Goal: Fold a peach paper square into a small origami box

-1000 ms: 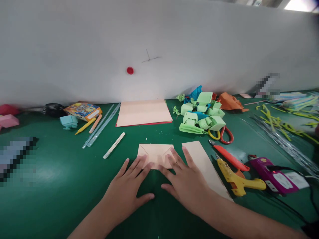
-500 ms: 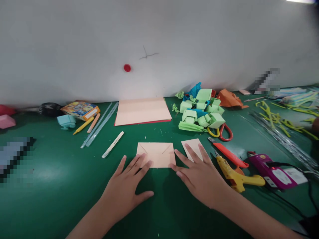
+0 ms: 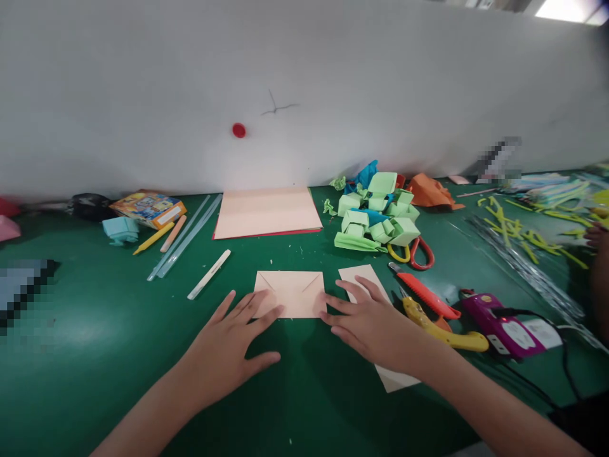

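Note:
A peach piece of folded paper (image 3: 297, 293) lies flat on the table, with slanting creases at its two upper corners. Fingertips of my left hand (image 3: 221, 352) rest on its lower left part, thumb stretched out to the side. My right hand (image 3: 375, 324) is spread, its fingertips at the paper's right edge. Beneath my right hand and wrist lies a long peach paper strip (image 3: 397, 381), its middle hidden. A cream-coloured stick-like piece (image 3: 209, 274) sits up and left of my left hand. Neither hand grips anything.
Behind is a peach paper stack (image 3: 266, 212). Green folded paper pieces (image 3: 378, 212) cover part of the scissors (image 3: 421, 252). At right lie a red cutter (image 3: 428, 295), yellow glue gun (image 3: 442, 330) and corded purple power box (image 3: 504, 327). Another person's hand (image 3: 594, 235) shows at the right edge.
The view has shifted slightly, moving everything left. My right hand's fingers are lower and more bent, and the strip's near end now shows below my wrist. Another person's hand is more visible.

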Action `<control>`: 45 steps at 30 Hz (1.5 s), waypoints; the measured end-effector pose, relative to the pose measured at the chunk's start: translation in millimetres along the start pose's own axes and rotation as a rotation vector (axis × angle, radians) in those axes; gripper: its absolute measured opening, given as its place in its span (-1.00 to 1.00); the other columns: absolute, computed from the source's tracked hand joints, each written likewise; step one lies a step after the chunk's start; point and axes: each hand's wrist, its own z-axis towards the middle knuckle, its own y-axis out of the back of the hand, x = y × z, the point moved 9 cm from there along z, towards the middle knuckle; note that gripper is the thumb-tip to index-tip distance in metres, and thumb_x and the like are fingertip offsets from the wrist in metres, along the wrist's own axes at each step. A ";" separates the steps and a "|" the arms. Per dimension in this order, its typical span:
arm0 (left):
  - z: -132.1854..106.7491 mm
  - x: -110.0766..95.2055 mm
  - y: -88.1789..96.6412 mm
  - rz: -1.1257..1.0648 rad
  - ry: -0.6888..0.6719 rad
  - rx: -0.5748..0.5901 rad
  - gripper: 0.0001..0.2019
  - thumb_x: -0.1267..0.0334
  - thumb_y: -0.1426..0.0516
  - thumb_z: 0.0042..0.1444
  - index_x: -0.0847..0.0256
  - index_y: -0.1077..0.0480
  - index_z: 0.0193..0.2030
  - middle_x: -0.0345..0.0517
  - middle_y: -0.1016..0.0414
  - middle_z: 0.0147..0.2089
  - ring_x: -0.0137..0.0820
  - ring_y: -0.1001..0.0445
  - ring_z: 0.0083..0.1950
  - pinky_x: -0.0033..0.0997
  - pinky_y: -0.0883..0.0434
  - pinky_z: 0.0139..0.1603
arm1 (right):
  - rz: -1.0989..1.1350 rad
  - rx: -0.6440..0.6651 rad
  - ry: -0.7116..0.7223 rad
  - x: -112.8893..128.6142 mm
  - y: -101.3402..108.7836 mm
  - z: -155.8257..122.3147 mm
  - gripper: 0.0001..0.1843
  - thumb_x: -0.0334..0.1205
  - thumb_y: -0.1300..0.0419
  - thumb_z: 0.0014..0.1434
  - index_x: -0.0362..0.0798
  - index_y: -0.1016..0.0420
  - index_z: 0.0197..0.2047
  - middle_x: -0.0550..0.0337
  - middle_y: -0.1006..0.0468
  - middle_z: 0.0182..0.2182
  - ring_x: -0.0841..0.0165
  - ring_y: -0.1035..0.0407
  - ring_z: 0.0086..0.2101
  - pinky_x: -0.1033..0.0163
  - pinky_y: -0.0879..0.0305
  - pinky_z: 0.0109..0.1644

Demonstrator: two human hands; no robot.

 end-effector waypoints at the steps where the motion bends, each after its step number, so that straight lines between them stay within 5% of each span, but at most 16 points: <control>1: 3.0 0.0 2.2 -0.009 -0.002 0.014 -0.40 -0.22 -0.01 0.36 -0.18 -0.17 0.47 -0.13 -0.14 0.53 -0.06 -0.18 0.50 0.15 -0.02 0.49 | 0.007 0.017 -0.005 -0.1 1.0 3.5 -0.63 -0.14 0.03 0.50 0.13 -0.58 0.13 0.26 -0.53 0.21 0.00 -0.19 0.26 -0.26 0.05 0.36; 5: 20.4 -2.5 18.8 0.026 0.005 0.029 -0.63 0.07 -0.07 0.41 -0.16 -0.41 0.31 -0.10 -0.30 0.45 -0.09 -0.30 0.43 0.08 -0.19 0.40 | -0.008 0.059 -0.014 2.8 8.2 19.9 -0.60 -0.19 0.03 0.48 0.00 -0.67 -0.13 0.08 -0.64 -0.01 0.04 -0.30 0.02 -0.18 -0.07 0.18; 8: 39.2 -3.9 27.1 0.122 0.030 0.089 -0.71 0.22 -0.08 0.39 -0.13 -0.57 0.10 -0.12 -0.50 0.27 -0.11 -0.49 0.22 -0.10 -0.38 0.15 | -0.008 0.103 -0.040 0.2 11.5 31.8 -0.56 -0.19 0.00 0.47 -0.02 -0.67 -0.29 0.05 -0.67 -0.27 0.07 -0.33 -0.09 -0.13 -0.07 0.11; 11: 59.4 -2.1 34.0 0.149 0.059 0.102 -0.66 0.29 -0.11 0.35 -0.08 -0.51 0.20 -0.09 -0.61 0.02 -0.15 -0.57 0.01 -0.18 -0.40 -0.01 | 0.001 0.118 -0.091 -6.0 13.0 42.0 -0.60 -0.18 -0.05 0.45 0.01 -0.69 -0.29 0.03 -0.63 -0.42 0.09 -0.35 -0.13 -0.11 -0.03 0.10; 13: 71.1 1.6 37.2 0.154 0.080 0.087 -0.57 0.25 -0.19 0.30 -0.06 -0.42 0.30 -0.05 -0.59 0.01 -0.12 -0.54 0.02 -0.18 -0.38 0.00 | 0.004 0.111 -0.098 -7.0 12.4 47.7 -0.64 -0.19 -0.09 0.43 0.02 -0.71 -0.26 0.01 -0.64 -0.39 0.08 -0.35 -0.13 -0.11 -0.02 0.09; 16: 83.2 11.3 38.1 0.146 0.124 0.072 -0.31 0.21 -0.31 0.18 0.02 -0.25 0.44 0.07 -0.45 0.26 0.01 -0.40 0.25 -0.13 -0.33 0.12 | 0.013 0.072 -0.059 -4.2 10.3 54.2 -0.70 -0.23 -0.13 0.40 0.00 -0.72 -0.21 -0.04 -0.66 -0.13 0.06 -0.32 -0.04 -0.07 -0.06 0.07; 19: 89.5 21.3 32.6 0.100 0.158 0.105 -0.15 0.16 -0.33 0.13 0.07 -0.09 0.51 0.11 -0.35 0.37 0.02 -0.34 0.32 -0.13 -0.31 0.17 | 0.037 -0.001 -0.045 -6.3 10.7 58.5 -0.71 -0.23 -0.14 0.38 -0.01 -0.71 -0.22 0.01 -0.48 0.22 0.00 -0.21 0.12 -0.07 -0.09 0.11; 22: 92.4 28.8 25.5 0.040 0.166 0.148 -0.13 0.11 -0.31 0.11 0.04 -0.06 0.53 0.09 -0.33 0.38 -0.01 -0.36 0.29 -0.13 -0.29 0.19 | 0.119 0.001 -0.109 -16.6 6.1 64.2 -0.70 -0.19 -0.14 0.37 0.02 -0.71 -0.27 0.09 -0.35 0.34 -0.06 -0.11 0.20 -0.13 -0.09 0.15; 29: 90.5 43.6 20.8 -0.065 0.246 0.165 -0.30 -0.07 -0.24 0.08 -0.09 -0.29 0.39 0.03 -0.33 0.26 0.07 -0.25 0.24 -0.01 -0.26 0.18 | 0.279 0.040 -0.134 -21.6 -2.9 84.3 -0.82 -0.16 -0.24 0.31 0.07 -0.70 -0.24 0.04 -0.48 0.17 0.02 -0.20 0.12 -0.07 -0.09 0.14; 34: 86.6 43.2 24.9 -0.100 0.279 0.121 -0.34 -0.07 -0.26 0.05 0.06 -0.33 0.28 0.10 -0.26 0.30 0.08 -0.22 0.28 -0.02 -0.26 0.19 | 0.301 -0.030 -0.101 -20.5 -1.1 88.6 -0.79 -0.22 -0.16 0.35 -0.01 -0.63 -0.27 0.00 -0.46 -0.02 0.10 -0.24 0.00 -0.03 -0.12 0.07; 37: 86.4 37.9 26.9 -0.103 0.241 0.087 -0.33 0.03 -0.24 0.12 0.05 -0.22 0.36 0.06 -0.29 0.34 0.03 -0.22 0.33 -0.01 -0.22 0.20 | 0.336 -0.086 -0.082 -20.0 1.7 87.6 -0.81 -0.32 -0.12 0.33 -0.03 -0.58 -0.12 0.00 -0.42 -0.02 0.14 -0.25 -0.03 -0.01 -0.16 0.07; 41: 86.0 31.3 26.7 -0.080 0.178 0.055 -0.54 0.16 -0.25 0.15 0.06 -0.39 0.19 -0.04 -0.51 0.16 -0.07 -0.39 0.20 -0.10 -0.24 0.11 | 0.420 -0.132 -0.012 -11.1 3.1 85.0 -0.54 -0.52 -0.05 0.27 -0.04 -0.43 0.18 0.01 -0.46 0.04 0.21 -0.29 0.04 0.08 -0.24 0.10; 45: 80.9 26.3 28.9 -0.016 0.159 -0.018 -0.61 0.21 -0.24 0.18 0.09 -0.44 0.16 -0.02 -0.55 0.09 -0.10 -0.43 0.10 -0.13 -0.23 0.05 | 0.506 -0.171 0.057 0.1 -0.9 78.8 -0.53 -0.55 -0.09 0.25 -0.11 -0.44 0.20 0.01 -0.53 0.01 0.26 -0.35 0.03 0.16 -0.31 0.08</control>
